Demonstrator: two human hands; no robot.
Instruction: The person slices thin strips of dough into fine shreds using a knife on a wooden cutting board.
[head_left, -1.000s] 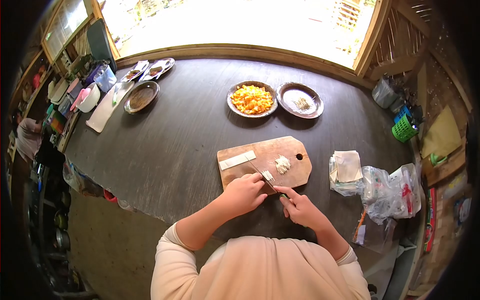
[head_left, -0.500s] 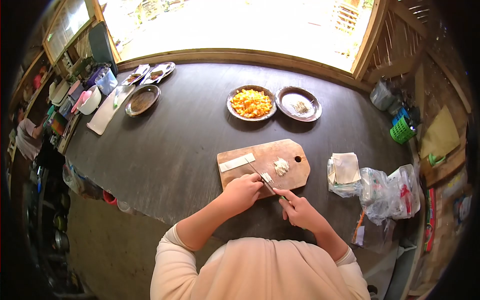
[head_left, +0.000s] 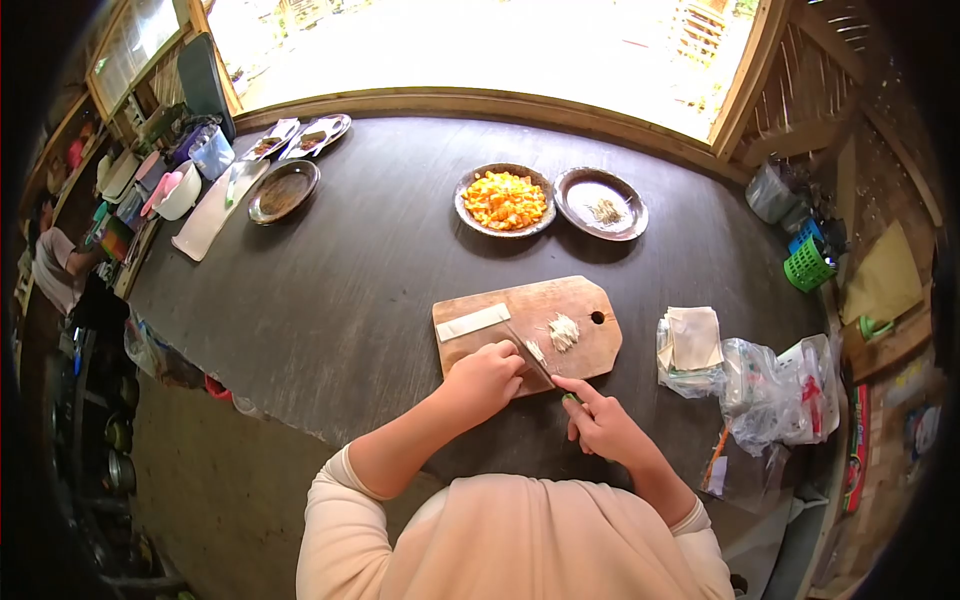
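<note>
"What's that right hand [head_left: 602, 420] got?"
"Fingers wrapped round the handle of the knife [head_left: 529, 356], one stretched forward, blade slanting over the wooden board [head_left: 572, 298] on the desk [head_left: 340, 290]."
"And the left hand [head_left: 486, 380]?"
"Fingers curled together beside the blade; I can't tell what they're pinching. The white strip [head_left: 474, 322] lies beyond them, the pale shreds [head_left: 563, 332] across the blade."

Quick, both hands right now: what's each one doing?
Left hand: fingers bent over the cutting board; whether they pin anything can't be told.
Right hand: closed, holding the knife by its handle.
</note>
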